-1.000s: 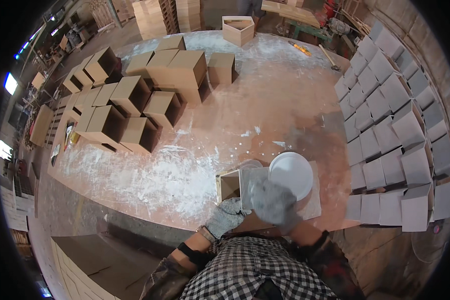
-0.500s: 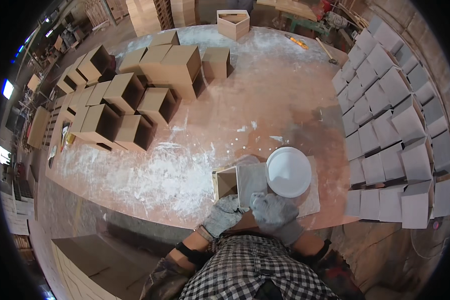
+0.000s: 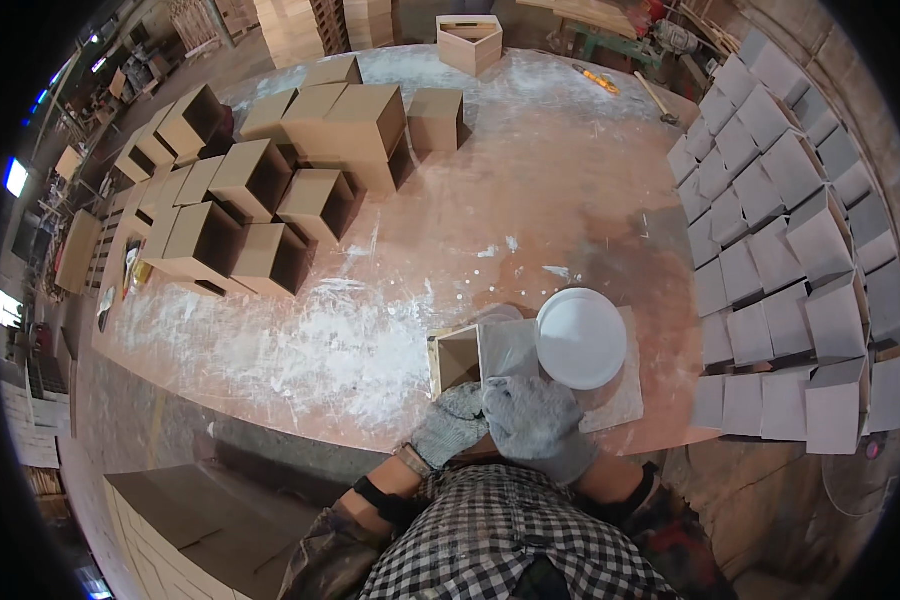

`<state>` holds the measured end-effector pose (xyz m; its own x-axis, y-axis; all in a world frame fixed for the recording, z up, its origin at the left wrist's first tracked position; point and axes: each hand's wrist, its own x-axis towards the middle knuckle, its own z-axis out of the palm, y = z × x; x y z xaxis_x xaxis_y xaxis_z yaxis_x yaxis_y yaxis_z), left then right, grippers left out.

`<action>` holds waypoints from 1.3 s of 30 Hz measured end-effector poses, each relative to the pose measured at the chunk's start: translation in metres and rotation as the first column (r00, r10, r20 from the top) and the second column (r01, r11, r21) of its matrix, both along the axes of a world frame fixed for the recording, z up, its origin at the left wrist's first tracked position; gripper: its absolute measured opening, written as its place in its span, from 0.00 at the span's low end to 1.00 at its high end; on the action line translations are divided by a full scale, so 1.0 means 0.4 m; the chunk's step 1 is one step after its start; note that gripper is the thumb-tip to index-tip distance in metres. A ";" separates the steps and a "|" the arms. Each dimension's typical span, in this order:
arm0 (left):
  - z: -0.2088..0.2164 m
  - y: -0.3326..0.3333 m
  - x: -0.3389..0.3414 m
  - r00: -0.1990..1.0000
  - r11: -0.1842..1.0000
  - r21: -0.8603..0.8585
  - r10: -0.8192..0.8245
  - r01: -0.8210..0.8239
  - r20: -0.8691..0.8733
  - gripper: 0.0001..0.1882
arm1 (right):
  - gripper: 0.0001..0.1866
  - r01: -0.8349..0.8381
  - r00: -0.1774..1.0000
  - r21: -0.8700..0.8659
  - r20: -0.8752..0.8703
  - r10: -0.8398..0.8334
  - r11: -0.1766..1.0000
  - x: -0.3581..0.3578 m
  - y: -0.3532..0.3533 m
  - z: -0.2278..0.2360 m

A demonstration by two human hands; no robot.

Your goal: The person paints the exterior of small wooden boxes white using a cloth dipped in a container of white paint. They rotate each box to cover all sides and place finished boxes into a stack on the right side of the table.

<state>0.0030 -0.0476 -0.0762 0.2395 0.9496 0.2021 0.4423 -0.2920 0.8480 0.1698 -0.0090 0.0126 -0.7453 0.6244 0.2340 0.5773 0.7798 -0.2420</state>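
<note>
Close to my body, at the table's near edge, is a small open-ended wooden box (image 3: 458,362) with a smooth grey side (image 3: 508,348) facing up. My left hand (image 3: 450,425), in a grey knit glove, grips the box at its near corner. My gloved right hand (image 3: 535,422) is closed over the near end of the grey side; whatever its fingers hold is hidden. Just right of the box stands a round white tub (image 3: 582,340), which looks lidded or seen from its flat top. Under it lies a pale sheet (image 3: 620,395).
Brown boxes (image 3: 350,120) stand in groups at the left of the dusty table (image 3: 530,210). Grey-white boxes (image 3: 770,230) are stacked along the right. Farther back are an angular wooden box (image 3: 468,50), a yellow tool (image 3: 598,80) and a hammer (image 3: 658,100).
My right hand has shifted slightly left and up over the grey side, closer to my left hand. The left hand keeps its place at the box.
</note>
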 end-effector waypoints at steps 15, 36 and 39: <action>-0.032 0.009 0.007 1.000 0.995 -0.099 -0.016 0.014 -0.024 0.15 | 0.11 -0.077 0.990 0.165 0.131 0.055 0.983 -0.005 0.054 -0.029; -0.039 0.031 0.007 0.960 0.982 -0.166 -0.134 0.094 -0.247 0.14 | 0.09 0.262 0.941 -0.055 0.238 -0.242 0.963 -0.022 0.268 -0.034; -0.044 0.002 -0.041 0.997 0.980 -0.197 -0.050 0.037 -0.059 0.14 | 0.12 0.129 0.970 0.226 -0.232 -0.075 0.966 0.035 0.294 -0.099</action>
